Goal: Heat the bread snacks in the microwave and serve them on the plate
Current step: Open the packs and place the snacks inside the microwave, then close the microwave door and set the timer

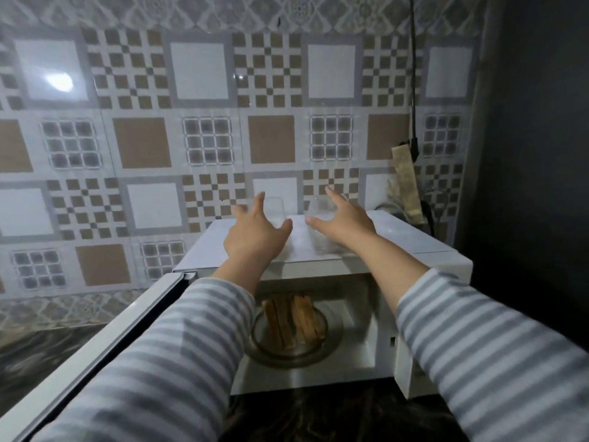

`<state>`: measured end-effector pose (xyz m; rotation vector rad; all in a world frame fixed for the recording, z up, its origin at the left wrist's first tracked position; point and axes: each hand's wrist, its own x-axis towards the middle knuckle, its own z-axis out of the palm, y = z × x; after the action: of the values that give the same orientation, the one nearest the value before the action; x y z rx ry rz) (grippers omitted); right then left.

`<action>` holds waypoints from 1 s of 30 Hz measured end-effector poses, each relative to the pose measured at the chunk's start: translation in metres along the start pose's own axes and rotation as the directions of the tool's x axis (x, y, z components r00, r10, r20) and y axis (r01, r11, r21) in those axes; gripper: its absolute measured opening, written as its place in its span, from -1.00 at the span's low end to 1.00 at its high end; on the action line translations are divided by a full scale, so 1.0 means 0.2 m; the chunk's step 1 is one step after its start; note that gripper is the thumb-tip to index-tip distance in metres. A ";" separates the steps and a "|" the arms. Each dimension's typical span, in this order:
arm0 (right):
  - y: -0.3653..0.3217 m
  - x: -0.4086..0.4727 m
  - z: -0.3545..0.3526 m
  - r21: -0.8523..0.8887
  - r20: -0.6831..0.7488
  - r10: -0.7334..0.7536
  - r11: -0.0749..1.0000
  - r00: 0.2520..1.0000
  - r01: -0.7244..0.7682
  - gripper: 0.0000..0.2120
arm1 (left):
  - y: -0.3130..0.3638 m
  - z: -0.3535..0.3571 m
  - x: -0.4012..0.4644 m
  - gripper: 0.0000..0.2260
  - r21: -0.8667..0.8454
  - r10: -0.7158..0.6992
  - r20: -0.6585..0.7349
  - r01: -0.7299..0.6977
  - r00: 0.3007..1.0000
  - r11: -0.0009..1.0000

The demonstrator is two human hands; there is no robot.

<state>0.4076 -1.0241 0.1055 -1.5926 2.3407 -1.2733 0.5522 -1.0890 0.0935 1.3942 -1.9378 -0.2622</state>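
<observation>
A white microwave [424, 247] stands on the dark counter with its door [105, 339] swung open to the left. Inside, several brown bread sticks [293, 317] lie in a clear glass dish [258, 339] on the turntable. My left hand [255, 234] and my right hand [342, 220] are both raised above the microwave's top, fingers spread, holding nothing. Just beyond the hands, clear glass items [275, 207] stand on top of the microwave, hard to make out. No serving plate is in view.
A patterned tile wall rises right behind the microwave. A black cable [413, 90] runs down the wall to a power strip [406, 183] at the right. A dark wall closes off the right side. Dark marbled counter [38, 352] lies in front and to the left.
</observation>
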 end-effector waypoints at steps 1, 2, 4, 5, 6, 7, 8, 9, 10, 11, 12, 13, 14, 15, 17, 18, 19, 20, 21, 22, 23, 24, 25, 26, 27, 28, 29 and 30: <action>0.00 0.01 0.01 -0.020 0.007 -0.001 1.000 1.000 0.001 -0.25 | 0.00 0.01 0.00 -0.31 0.002 0.000 0.011 0.000 1.000 1.000; 0.00 0.02 0.01 -0.044 0.010 -0.001 0.999 1.000 0.001 -0.24 | -0.01 0.01 0.01 -0.31 0.007 0.003 0.026 -0.003 1.000 1.000; 0.00 0.03 0.01 -0.101 0.012 0.003 0.995 1.000 -0.002 -0.21 | -0.01 0.00 0.02 -0.29 0.034 0.011 0.057 -0.013 0.998 0.999; 0.00 0.03 0.01 -0.121 0.019 0.010 0.993 1.000 -0.007 -0.19 | -0.01 -0.01 0.03 -0.26 0.051 0.009 0.069 -0.012 0.998 0.999; -0.01 0.02 0.00 -0.137 0.031 0.019 0.990 0.999 -0.014 -0.17 | -0.01 -0.02 0.03 -0.24 0.063 0.005 0.077 -0.010 0.997 0.998; -0.01 0.02 -0.02 -0.150 0.042 0.030 0.988 0.999 -0.023 -0.15 | -0.02 -0.03 0.04 -0.24 0.065 0.007 0.072 -0.011 0.997 0.998; -0.02 0.00 -0.04 -0.165 0.047 0.040 0.986 0.998 -0.031 -0.13 | -0.02 -0.04 0.03 -0.24 0.055 0.013 0.053 -0.016 0.999 0.998; -0.03 -0.01 -0.06 -0.178 0.045 0.047 0.983 0.998 -0.038 -0.12 | -0.02 -0.05 0.02 -0.26 0.042 0.023 0.020 -0.024 1.000 0.999; -0.03 -0.03 -0.09 -0.184 0.043 0.052 0.982 0.998 -0.043 -0.13 | -0.02 -0.07 -0.01 -0.29 0.036 0.037 -0.016 -0.037 0.999 0.999; -0.04 -0.07 -0.11 -0.186 0.042 0.048 0.982 0.998 -0.040 -0.13 | -0.02 -0.08 -0.04 -0.33 0.038 0.053 -0.049 -0.051 0.997 0.998; -0.04 -0.10 -0.13 -0.188 0.042 0.037 0.982 0.998 -0.029 -0.15 | -0.02 -0.09 -0.09 -0.35 0.047 0.067 -0.075 -0.064 0.995 0.997; -0.05 -0.15 -0.14 -0.193 0.042 0.023 0.981 0.999 -0.014 -0.17 | -0.02 -0.11 -0.14 -0.38 0.055 0.080 -0.097 -0.075 0.992 0.996; -0.05 -0.21 -0.15 -0.204 0.038 0.009 0.979 0.999 -0.001 -0.20 | -0.01 -0.12 -0.19 -0.40 0.059 0.087 -0.115 -0.081 0.990 0.995; -0.04 -0.27 -0.16 -0.220 0.032 -0.004 0.975 0.999 0.011 -0.25 | -0.01 -0.13 -0.26 -0.42 0.058 0.089 -0.132 -0.082 0.987 0.995; -0.02 -0.43 -0.16 -0.240 0.031 -0.017 0.971 0.999 0.024 -0.35 | -0.02 -0.14 -0.43 -0.46 0.058 0.083 -0.158 -0.074 0.984 0.996; 0.00 -0.52 -0.16 -0.231 0.045 -0.014 0.973 0.999 0.024 -0.39 | -0.03 -0.15 -0.52 -0.48 0.062 0.078 -0.161 -0.069 0.984 0.996; 0.02 -0.61 -0.15 -0.215 0.066 -0.007 0.976 0.998 0.021 -0.41 | -0.04 -0.15 -0.63 -0.49 0.072 0.073 -0.149 -0.063 0.986 0.995; 0.05 -0.71 -0.15 -0.196 0.093 0.001 0.980 0.996 0.017 -0.43 | -0.06 -0.14 -0.74 -0.49 0.083 0.065 -0.128 -0.054 0.990 0.995; 0.07 -0.79 -0.14 -0.176 0.124 0.008 0.984 0.992 0.014 -0.44 | -0.07 -0.13 -0.83 -0.49 0.089 0.054 -0.103 -0.045 0.993 0.995; 0.10 -0.90 -0.13 -0.164 0.161 0.011 0.986 0.987 0.016 -0.45 | -0.09 -0.13 -0.95 -0.49 0.091 0.035 -0.079 -0.028 0.996 0.995; 0.13 -1.00 -0.12 -0.161 0.192 0.012 0.987 0.981 0.019 -0.45 | -0.11 -0.12 -1.06 -0.50 0.092 0.018 -0.061 -0.012 0.998 0.996; 0.17 -1.10 -0.11 -0.164 0.217 0.012 0.986 0.976 0.025 -0.46 | -0.14 -0.11 -1.18 -0.51 0.097 0.003 -0.039 0.001 0.999 0.995; 0.20 -1.21 -0.11 -0.171 0.246 0.015 0.985 0.969 0.028 -0.47 | -0.15 -0.11 -1.31 -0.51 0.105 -0.017 -0.014 0.018 1.000 0.994; 0.23 -1.32 -0.10 -0.176 0.273 0.025 0.984 0.962 0.025 -0.48 | -0.17 -0.11 -1.43 -0.52 0.102 -0.042 0.018 0.040 0.999 0.994; 0.26 -1.42 -0.09 -0.180 0.300 0.043 0.984 0.953 0.012 -0.47 | -0.19 -0.10 -1.55 -0.52 0.083 -0.070 0.053 0.066 0.996 0.994; 0.29 -1.53 -0.08 -0.183 0.324 0.058 0.983 0.944 0.002 -0.48 | -0.21 -0.10 -1.66 -0.53 0.059 -0.106 0.089 0.101 0.990 0.993; 0.31 -1.62 -0.06 -0.184 0.342 0.068 0.983 0.937 -0.004 -0.50 | -0.23 -0.10 -1.76 -0.54 0.054 -0.139 0.114 0.134 0.984 0.990; 0.34 -1.71 -0.05 -0.185 0.360 0.075 0.983 0.930 -0.008 -0.52 | -0.25 -0.10 -1.86 -0.54 0.085 -0.166 0.127 0.156 0.978 0.984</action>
<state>0.5134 -0.7382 -0.0655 -1.6464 2.2844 -0.6927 0.6593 -0.7745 -0.0813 1.6234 -1.9610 -0.3721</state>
